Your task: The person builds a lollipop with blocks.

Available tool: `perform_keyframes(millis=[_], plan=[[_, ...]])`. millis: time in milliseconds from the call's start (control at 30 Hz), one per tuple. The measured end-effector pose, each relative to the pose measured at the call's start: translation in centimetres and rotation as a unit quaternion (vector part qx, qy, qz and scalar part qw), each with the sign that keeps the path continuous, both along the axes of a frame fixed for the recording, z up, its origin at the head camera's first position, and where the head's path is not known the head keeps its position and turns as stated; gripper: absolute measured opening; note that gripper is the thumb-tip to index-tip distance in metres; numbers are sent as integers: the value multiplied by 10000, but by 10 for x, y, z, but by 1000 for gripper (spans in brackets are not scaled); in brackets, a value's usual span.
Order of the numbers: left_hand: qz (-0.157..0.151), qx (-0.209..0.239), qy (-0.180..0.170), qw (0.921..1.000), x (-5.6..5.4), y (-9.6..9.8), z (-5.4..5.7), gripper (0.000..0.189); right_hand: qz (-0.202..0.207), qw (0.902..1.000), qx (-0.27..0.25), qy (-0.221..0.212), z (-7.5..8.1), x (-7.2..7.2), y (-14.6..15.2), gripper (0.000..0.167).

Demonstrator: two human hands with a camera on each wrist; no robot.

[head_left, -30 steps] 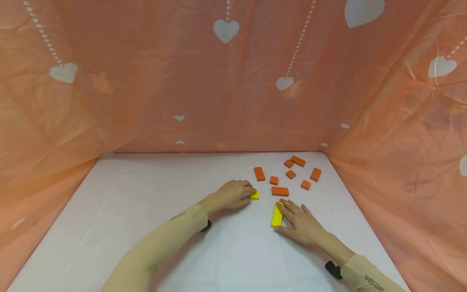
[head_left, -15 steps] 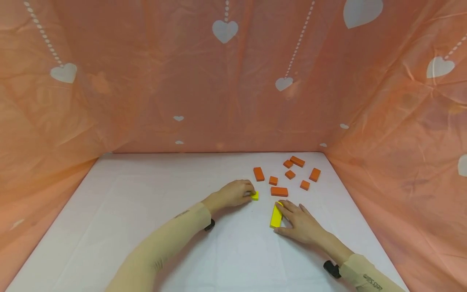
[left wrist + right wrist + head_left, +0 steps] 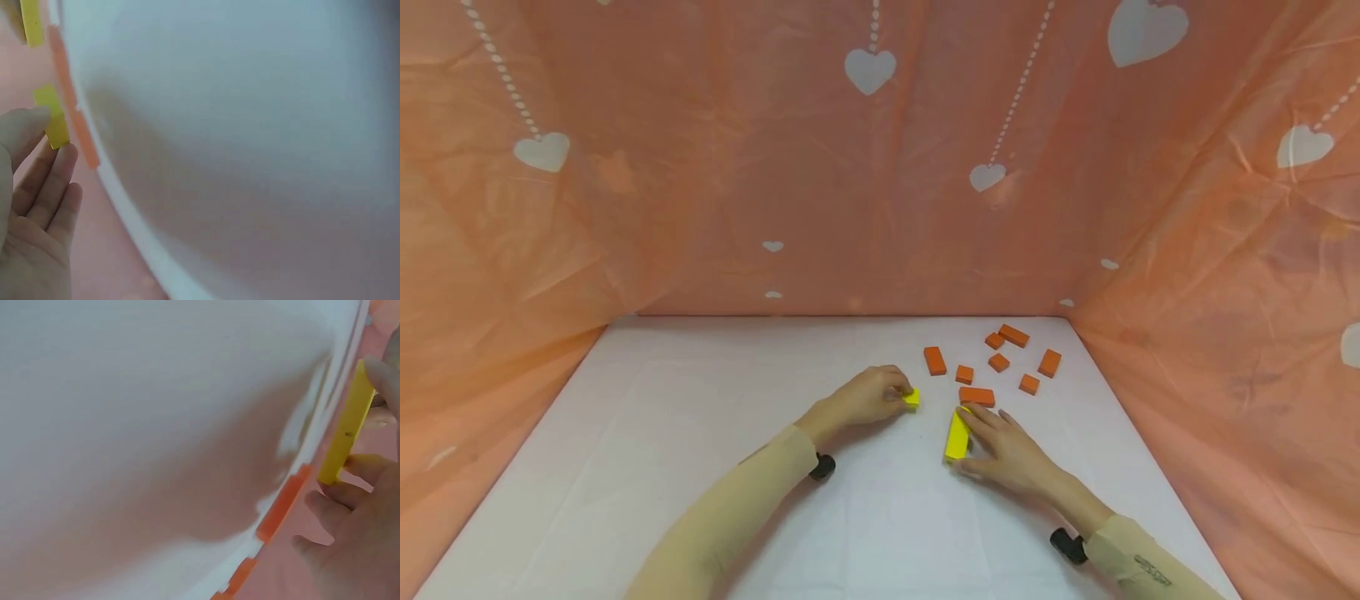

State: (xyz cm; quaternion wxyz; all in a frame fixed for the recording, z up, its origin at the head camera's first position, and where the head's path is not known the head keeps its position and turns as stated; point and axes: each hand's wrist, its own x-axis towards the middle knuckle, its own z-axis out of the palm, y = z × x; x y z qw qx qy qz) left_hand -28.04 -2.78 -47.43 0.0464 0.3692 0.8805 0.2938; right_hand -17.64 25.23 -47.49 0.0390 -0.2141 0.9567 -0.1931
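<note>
A small yellow block (image 3: 912,398) sits between the thumb and fingers of my left hand (image 3: 868,395), near the middle of the white table. In the left wrist view the thumb presses one side of this small yellow block (image 3: 57,128) and the fingers meet its end. My right hand (image 3: 1013,454) grips a long yellow block (image 3: 957,437) by its two ends, thumb at the near end and fingers at the far one. The right wrist view shows a small dark mark on the long yellow block (image 3: 345,434). A gap separates the two yellow blocks.
An orange oblong block (image 3: 976,397) lies just beyond my right fingers. Several more orange blocks, such as an oblong one (image 3: 935,361) and a small one (image 3: 1029,384), are scattered toward the back right. Orange cloth (image 3: 820,192) with white hearts walls the table (image 3: 662,433).
My left hand has drawn the small yellow block a little to the left. The right hand has shifted left and slightly away from me with the long yellow block. The orange blocks have stayed put.
</note>
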Motion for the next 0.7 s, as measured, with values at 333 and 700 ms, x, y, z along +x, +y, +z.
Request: perform_keyframes(millis=[333, 700], plan=[[395, 622, 114, 9972, 2, -53, 17, 21, 521, 9978, -363, 194, 11, -19, -61, 87], [581, 676, 377, 9953, 4, -97, 20, 21, 1457, 9891, 20, 225, 10, -32, -122, 87]])
